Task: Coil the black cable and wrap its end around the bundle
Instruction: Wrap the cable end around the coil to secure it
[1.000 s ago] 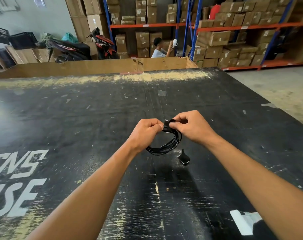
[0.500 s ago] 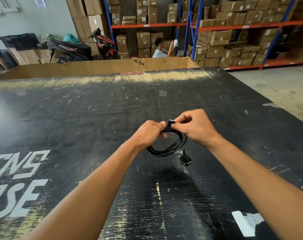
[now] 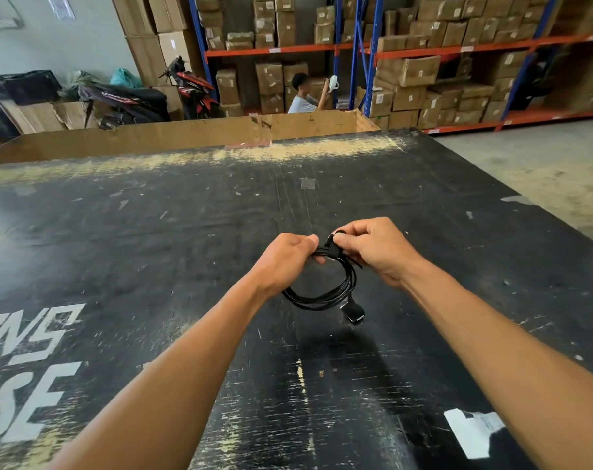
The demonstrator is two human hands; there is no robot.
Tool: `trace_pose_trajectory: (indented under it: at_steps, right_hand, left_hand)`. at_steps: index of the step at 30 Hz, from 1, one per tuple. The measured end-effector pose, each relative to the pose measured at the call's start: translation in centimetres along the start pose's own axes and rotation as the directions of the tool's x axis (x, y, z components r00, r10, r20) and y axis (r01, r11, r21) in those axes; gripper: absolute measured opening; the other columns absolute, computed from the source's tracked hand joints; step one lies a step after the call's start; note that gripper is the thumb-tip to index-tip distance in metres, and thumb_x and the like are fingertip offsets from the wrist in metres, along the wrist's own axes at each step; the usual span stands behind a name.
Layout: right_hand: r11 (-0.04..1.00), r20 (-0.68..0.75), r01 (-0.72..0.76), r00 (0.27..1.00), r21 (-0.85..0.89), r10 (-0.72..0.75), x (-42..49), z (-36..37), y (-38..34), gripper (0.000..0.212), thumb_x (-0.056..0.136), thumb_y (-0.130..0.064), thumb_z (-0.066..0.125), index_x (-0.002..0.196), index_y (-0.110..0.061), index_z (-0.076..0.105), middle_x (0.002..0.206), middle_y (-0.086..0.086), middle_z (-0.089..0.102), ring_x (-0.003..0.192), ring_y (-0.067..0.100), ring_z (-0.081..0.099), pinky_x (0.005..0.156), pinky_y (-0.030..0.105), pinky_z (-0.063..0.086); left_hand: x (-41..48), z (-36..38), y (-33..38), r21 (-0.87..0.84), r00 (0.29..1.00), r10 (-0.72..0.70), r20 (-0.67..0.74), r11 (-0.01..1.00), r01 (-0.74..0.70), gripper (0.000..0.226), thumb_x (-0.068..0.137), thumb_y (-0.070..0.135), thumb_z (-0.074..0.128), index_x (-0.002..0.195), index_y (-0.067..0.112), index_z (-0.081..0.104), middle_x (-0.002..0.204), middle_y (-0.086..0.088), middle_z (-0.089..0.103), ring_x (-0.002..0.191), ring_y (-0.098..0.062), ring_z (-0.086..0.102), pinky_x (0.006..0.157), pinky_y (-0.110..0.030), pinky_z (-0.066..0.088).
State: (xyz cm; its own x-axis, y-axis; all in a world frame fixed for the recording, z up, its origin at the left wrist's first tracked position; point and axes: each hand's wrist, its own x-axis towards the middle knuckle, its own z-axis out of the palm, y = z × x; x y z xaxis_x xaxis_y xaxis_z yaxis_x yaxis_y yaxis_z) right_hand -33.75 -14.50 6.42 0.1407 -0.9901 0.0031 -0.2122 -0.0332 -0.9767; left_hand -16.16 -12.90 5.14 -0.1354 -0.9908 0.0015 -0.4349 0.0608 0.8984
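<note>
The black cable [image 3: 335, 293] is coiled into a small loop held just above the black table [image 3: 152, 239]. My left hand [image 3: 285, 259] grips the top of the bundle, fingers curled round the strands. My right hand [image 3: 373, 249] pinches the cable's end at the top of the coil, right beside my left thumb. A black plug [image 3: 352, 312] hangs from the bottom right of the loop, near the table surface.
White lettering [image 3: 27, 368] marks the table's left side and a white label [image 3: 471, 432] lies near right. A wooden crate wall [image 3: 186, 137] borders the far edge. Beyond it are a person [image 3: 303, 96], motorbikes [image 3: 136, 100] and shelves of boxes [image 3: 441, 79].
Both hands stay at the top of the coil. My right hand has worked the cable end round the bundle and the loop has turned slightly; the plug still dangles below.
</note>
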Motion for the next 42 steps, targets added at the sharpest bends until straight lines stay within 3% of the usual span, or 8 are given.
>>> trace_pose_trajectory:
  at_steps: [8,13,18,26,32,35,38,42]
  right_hand:
    - [0.997,-0.005,-0.036,0.999,-0.064,0.036,0.3,0.6,-0.4,0.008,0.082,-0.009,0.075,0.081,-0.001,0.074,0.066,0.005,0.064,0.064,0.017,0.053,0.063,0.032,0.043]
    - [0.996,-0.103,-0.082,0.991,0.033,0.085,0.6,2.1,-0.4,0.029,0.089,-0.020,0.069,0.085,0.009,0.069,0.058,0.005,0.052,0.053,0.015,0.043,0.054,0.028,0.038]
    - [0.973,0.017,-0.180,0.984,0.141,0.180,0.9,2.0,-2.1,0.020,0.088,-0.019,0.072,0.074,-0.009,0.063,0.056,0.002,0.053,0.046,0.011,0.045,0.045,0.021,0.038]
    - [0.965,-0.207,-0.208,0.949,0.157,0.238,2.6,3.4,-3.5,0.031,0.094,-0.029,0.062,0.076,-0.004,0.058,0.057,0.008,0.049,0.041,0.018,0.044,0.044,0.029,0.039]
    - [0.908,-0.100,-0.280,0.941,0.313,0.324,2.8,4.2,-3.9,0.036,0.094,-0.040,0.061,0.093,-0.004,0.061,0.067,0.010,0.061,0.049,0.019,0.055,0.045,0.028,0.051]
    - [0.927,0.055,-0.326,0.945,0.187,0.321,1.8,4.4,-3.9,0.025,0.089,-0.036,0.069,0.093,-0.011,0.066,0.077,0.007,0.070,0.064,0.017,0.066,0.054,0.025,0.055]
    - [0.961,0.006,-0.268,0.963,0.067,0.268,1.5,5.2,-3.3,0.006,0.086,-0.009,0.072,0.085,-0.008,0.065,0.080,0.011,0.069,0.056,0.009,0.068,0.046,0.020,0.051]
    - [0.951,0.006,-0.310,0.951,-0.015,0.310,1.5,6.1,-3.1,0.013,0.087,-0.013,0.072,0.080,-0.005,0.066,0.073,0.009,0.068,0.052,0.010,0.067,0.044,0.022,0.054]
  left_hand:
    - [0.0,-0.1,0.0,-0.084,0.999,-0.020,-0.034,0.996,0.017,0.048,0.100,0.038,0.042,0.069,0.015,0.069,0.052,0.007,0.032,0.049,-0.011,0.026,0.051,-0.030,0.024]
    - [0.1,-1.3,1.0,-0.140,0.998,-0.066,0.018,0.988,0.067,0.048,0.103,0.036,0.038,0.074,0.009,0.066,0.055,0.005,0.025,0.048,-0.012,0.022,0.045,-0.026,0.021]
    - [1.0,-2.6,1.6,-0.097,0.997,-0.053,0.056,0.994,0.059,0.049,0.103,0.039,0.038,0.071,0.012,0.063,0.053,0.006,0.027,0.045,-0.011,0.023,0.040,-0.021,0.021]
    - [2.1,-3.9,1.9,-0.149,0.995,0.023,0.098,0.989,-0.009,0.047,0.102,0.045,0.037,0.080,0.011,0.061,0.055,0.008,0.029,0.044,-0.008,0.027,0.044,-0.023,0.027]
    - [3.4,-4.9,1.1,-0.216,0.998,0.008,0.064,0.976,0.006,0.046,0.103,0.043,0.037,0.082,0.010,0.061,0.052,0.009,0.028,0.041,-0.007,0.025,0.041,-0.021,0.025]
    - [4.2,-5.4,0.2,-0.296,0.998,-0.054,-0.021,0.954,0.046,0.045,0.103,0.042,0.037,0.082,0.010,0.060,0.050,0.009,0.027,0.039,-0.007,0.024,0.041,-0.023,0.022]
    - [4.9,-5.7,-0.8,-0.300,0.994,-0.087,-0.068,0.952,0.063,0.045,0.102,0.042,0.038,0.084,0.007,0.060,0.053,0.005,0.029,0.041,-0.009,0.028,0.044,-0.025,0.027]
    - [5.2,-6.5,-2.9,-0.036,0.983,-0.002,-0.181,0.999,-0.005,0.037,0.098,0.044,0.044,0.082,0.012,0.051,0.059,0.004,0.050,0.053,-0.016,0.044,0.057,-0.036,0.042]
